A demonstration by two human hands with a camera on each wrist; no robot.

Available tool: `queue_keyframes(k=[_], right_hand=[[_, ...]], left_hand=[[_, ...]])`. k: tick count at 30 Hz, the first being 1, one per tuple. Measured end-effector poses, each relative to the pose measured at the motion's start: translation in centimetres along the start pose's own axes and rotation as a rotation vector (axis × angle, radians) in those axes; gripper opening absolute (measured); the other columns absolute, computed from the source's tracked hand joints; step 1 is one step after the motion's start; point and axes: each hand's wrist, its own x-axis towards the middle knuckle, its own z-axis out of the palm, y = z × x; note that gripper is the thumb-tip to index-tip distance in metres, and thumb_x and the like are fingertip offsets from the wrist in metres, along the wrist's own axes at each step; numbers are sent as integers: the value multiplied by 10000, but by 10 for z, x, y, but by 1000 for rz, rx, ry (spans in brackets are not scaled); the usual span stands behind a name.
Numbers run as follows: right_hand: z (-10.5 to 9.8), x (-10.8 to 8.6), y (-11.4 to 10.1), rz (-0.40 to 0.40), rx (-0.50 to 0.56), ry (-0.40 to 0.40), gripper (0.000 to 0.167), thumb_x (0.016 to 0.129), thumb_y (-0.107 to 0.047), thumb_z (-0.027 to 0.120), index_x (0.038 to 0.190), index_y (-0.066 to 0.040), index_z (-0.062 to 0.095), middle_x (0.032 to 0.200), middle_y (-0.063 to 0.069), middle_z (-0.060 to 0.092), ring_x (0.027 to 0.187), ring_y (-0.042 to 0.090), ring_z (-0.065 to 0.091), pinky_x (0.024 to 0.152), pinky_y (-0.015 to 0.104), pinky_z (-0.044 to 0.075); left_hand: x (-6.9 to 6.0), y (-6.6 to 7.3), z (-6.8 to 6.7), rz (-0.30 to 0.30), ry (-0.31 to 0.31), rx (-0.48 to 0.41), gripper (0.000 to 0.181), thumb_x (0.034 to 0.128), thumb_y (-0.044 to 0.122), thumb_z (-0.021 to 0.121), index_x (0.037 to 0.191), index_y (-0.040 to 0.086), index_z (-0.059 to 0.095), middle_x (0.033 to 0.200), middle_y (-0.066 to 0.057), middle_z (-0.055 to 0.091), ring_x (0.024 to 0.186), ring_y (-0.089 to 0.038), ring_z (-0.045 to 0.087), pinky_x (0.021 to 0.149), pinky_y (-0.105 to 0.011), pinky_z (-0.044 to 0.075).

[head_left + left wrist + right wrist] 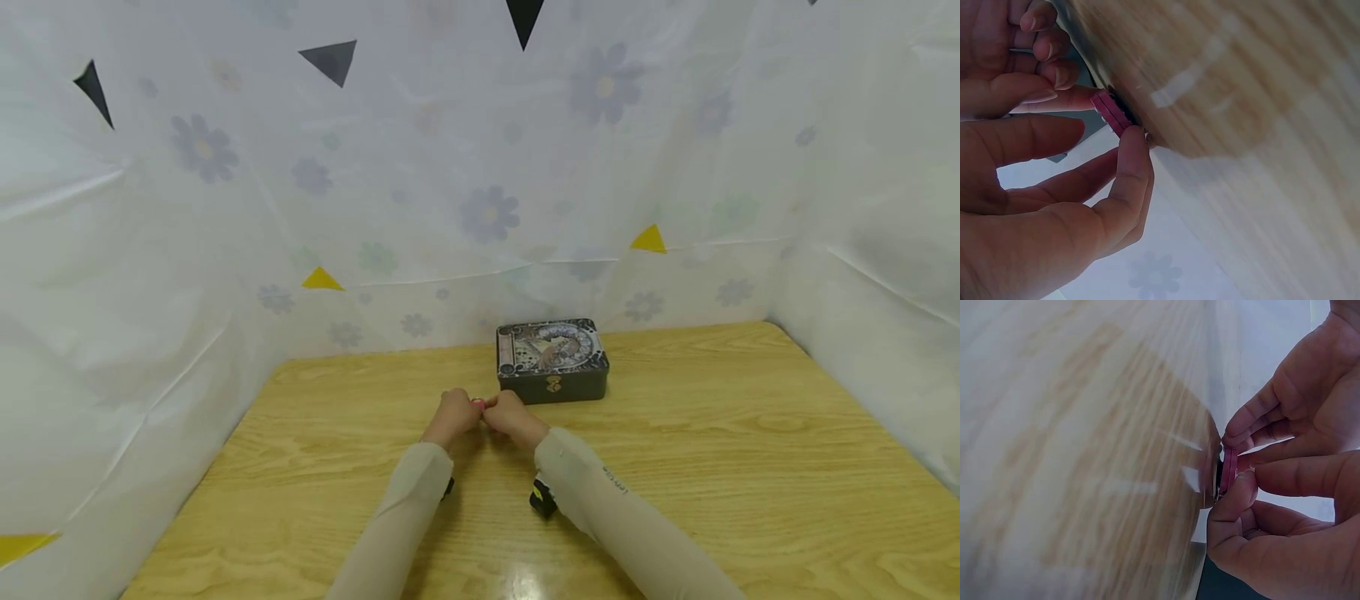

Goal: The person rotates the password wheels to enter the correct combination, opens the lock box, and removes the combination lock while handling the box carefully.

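Both hands meet over the table beside the lidded box. Between their fingertips is a small flat magenta thing (1112,112), low over the tabletop. A seam runs along its edge and one face looks dark. My left hand (453,414) holds one side of it with curled fingers. On the opposite side, my right hand (514,415) has bent fingertips at its edge, seen from close by in the right wrist view. The fingers partly cover the thing, so its exact kind is unclear.
A black box (553,386) with an ornate picture lid and a gold clasp stands just behind the right hand, its lid down. The wooden table (712,433) ends at a white flowered sheet (420,208) hung at the back and sides.
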Motion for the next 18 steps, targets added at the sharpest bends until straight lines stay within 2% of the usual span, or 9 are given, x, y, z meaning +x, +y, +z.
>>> queue_keyframes(k=[3, 9, 13, 15, 18], right_hand=[[-1, -1, 0, 3, 9, -14, 231, 842, 5, 512, 613, -27, 523, 505, -20, 399, 478, 125, 382, 439, 211, 311], [-2, -2, 0, 14, -4, -4, 163, 852, 14, 514, 767, 56, 647, 551, -6, 424, 501, 119, 398, 449, 197, 323], [-2, -5, 0, 8, -22, -1, 179, 854, 13, 510, 845, 74, 677, 563, -4, 437, 505, 114, 414, 452, 188, 342], [-2, -6, 0, 4, -25, -3, 186, 856, 14, 500, 841, 81, 672, 547, -10, 429, 494, 108, 407, 448, 187, 337], [-2, -8, 1, 1, -13, -8, 190, 853, 27, 484, 819, 96, 657, 509, -17, 399, 466, 100, 371, 433, 188, 306]], left_hand=[[-1, 0, 0, 5, 5, -10, 355, 937, 88, 538, 599, 61, 432, 1080, -357, 526, 676, -250, 439, 609, -315, 388], [-3, 1, 0, 8, 7, -25, 307, 933, 91, 548, 639, 42, 472, 1040, -313, 519, 692, -252, 449, 607, -292, 382], [-2, 0, 1, -4, 15, -30, 318, 935, 101, 548, 629, 55, 474, 947, -281, 558, 632, -216, 445, 546, -255, 362], [-2, 0, 1, -12, 21, -31, 339, 941, 105, 542, 615, 62, 457, 989, -309, 560, 633, -222, 454, 544, -259, 366], [-3, 1, 2, -16, 31, -26, 351, 938, 103, 541, 608, 54, 435, 1142, -411, 513, 712, -291, 509, 611, -317, 440]])
